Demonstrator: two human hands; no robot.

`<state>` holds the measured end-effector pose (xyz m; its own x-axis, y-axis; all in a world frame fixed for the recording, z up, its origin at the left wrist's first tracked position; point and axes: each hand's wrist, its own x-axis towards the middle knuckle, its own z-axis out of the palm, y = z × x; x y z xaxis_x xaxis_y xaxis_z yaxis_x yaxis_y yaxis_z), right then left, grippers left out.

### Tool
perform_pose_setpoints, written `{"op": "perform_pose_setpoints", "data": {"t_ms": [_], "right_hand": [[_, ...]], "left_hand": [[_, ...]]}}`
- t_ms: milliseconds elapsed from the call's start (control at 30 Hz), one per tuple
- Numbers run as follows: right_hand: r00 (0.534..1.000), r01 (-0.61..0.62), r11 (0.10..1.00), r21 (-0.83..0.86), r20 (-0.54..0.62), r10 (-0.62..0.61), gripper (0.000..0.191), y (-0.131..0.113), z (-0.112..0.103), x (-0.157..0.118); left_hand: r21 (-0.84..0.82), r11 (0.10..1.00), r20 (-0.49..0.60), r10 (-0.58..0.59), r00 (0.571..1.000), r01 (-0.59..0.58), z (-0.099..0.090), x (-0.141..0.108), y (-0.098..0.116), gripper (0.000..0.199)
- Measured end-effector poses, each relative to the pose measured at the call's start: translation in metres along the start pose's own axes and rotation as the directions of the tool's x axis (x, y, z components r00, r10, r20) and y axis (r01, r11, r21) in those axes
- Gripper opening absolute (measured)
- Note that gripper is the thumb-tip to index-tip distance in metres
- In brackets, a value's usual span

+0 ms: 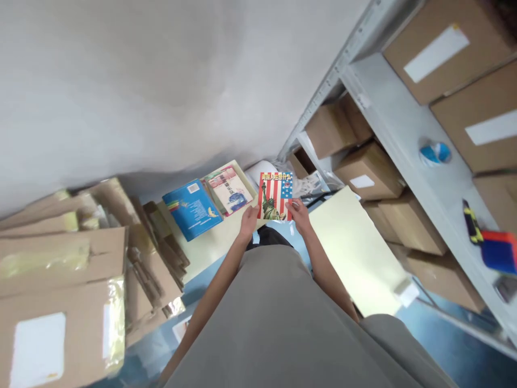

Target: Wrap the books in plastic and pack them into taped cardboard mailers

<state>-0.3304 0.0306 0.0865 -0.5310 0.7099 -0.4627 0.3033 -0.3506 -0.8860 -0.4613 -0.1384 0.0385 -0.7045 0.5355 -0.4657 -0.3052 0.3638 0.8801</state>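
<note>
A book (pixel 274 196) with red and white stripes, white stars on blue and the Statue of Liberty on its cover is held up between both hands. My left hand (pixel 249 220) grips its lower left edge, and my right hand (pixel 299 213) grips the lower right edge. Just left of it, a blue book (pixel 192 209) lies on a pale yellow board or tabletop (pixel 202 256). Beside the blue book is another one with a pale and red cover (pixel 228 189), lying flat.
Flattened cardboard boxes (pixel 60 269) are stacked at the left. Grey metal shelves (pixel 388 97) on the right carry cardboard boxes (pixel 369 170), a roll of blue tape (pixel 435 153) and a yellow-black cutter (pixel 472 222). A second pale yellow surface (pixel 355 242) stands at my right.
</note>
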Motion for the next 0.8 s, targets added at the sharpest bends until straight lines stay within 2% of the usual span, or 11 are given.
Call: {"op": "perform_pose_setpoints", "data": {"t_ms": [33, 100, 233, 333, 400, 467, 567, 667, 700, 800], "right_hand": [[0.997, -0.015, 0.999, 0.042, -0.075, 0.018, 0.05, -0.001, -0.014, -0.02], [0.974, -0.014, 0.994, 0.109, -0.224, 0.038, 0.052, -0.004, -0.039, -0.062], [0.892, 0.058, 0.981, 0.188, -0.451, 0.034, 0.049, -0.009, -0.079, -0.14], [0.806, 0.142, 0.978, 0.152, -0.591, -0.025, 0.045, -0.01, -0.104, -0.188], [0.743, 0.179, 0.978, 0.107, -0.667, -0.063, 0.043, -0.009, -0.122, -0.212], [0.7, 0.192, 0.979, 0.075, -0.709, -0.082, 0.042, -0.006, -0.143, -0.229], [0.702, 0.2, 0.978, 0.061, -0.705, -0.099, 0.04, 0.001, -0.185, -0.243], [0.751, 0.238, 0.964, 0.119, -0.652, -0.105, 0.038, 0.009, -0.233, -0.248], [0.765, 0.254, 0.957, 0.14, -0.635, -0.11, 0.038, 0.011, -0.25, -0.249], [0.795, 0.292, 0.936, 0.195, -0.594, -0.124, 0.037, 0.02, -0.298, -0.252]], "left_hand": [[-0.049, 0.998, 0.081, -0.032, 0.996, 0.036, 0.015, -0.008, 0.002, 0.055], [-0.138, 0.982, 0.255, -0.092, 0.963, 0.13, 0.046, -0.023, 0.006, 0.058], [-0.215, 0.93, 0.544, -0.14, 0.828, 0.298, 0.104, -0.049, 0.014, 0.061], [-0.198, 0.914, 0.643, -0.151, 0.751, 0.353, 0.139, -0.064, 0.016, 0.064], [-0.166, 0.928, 0.664, -0.144, 0.734, 0.333, 0.157, -0.074, 0.015, 0.066], [-0.131, 0.943, 0.68, -0.14, 0.72, 0.307, 0.175, -0.083, 0.013, 0.067], [-0.111, 0.952, 0.694, -0.131, 0.707, 0.286, 0.208, -0.097, 0.012, 0.069], [-0.127, 0.945, 0.71, -0.126, 0.693, 0.301, 0.251, -0.115, 0.014, 0.067], [-0.13, 0.936, 0.731, -0.133, 0.669, 0.328, 0.266, -0.122, 0.015, 0.065], [-0.101, 0.897, 0.825, -0.165, 0.54, 0.429, 0.311, -0.144, 0.019, 0.055]]}}
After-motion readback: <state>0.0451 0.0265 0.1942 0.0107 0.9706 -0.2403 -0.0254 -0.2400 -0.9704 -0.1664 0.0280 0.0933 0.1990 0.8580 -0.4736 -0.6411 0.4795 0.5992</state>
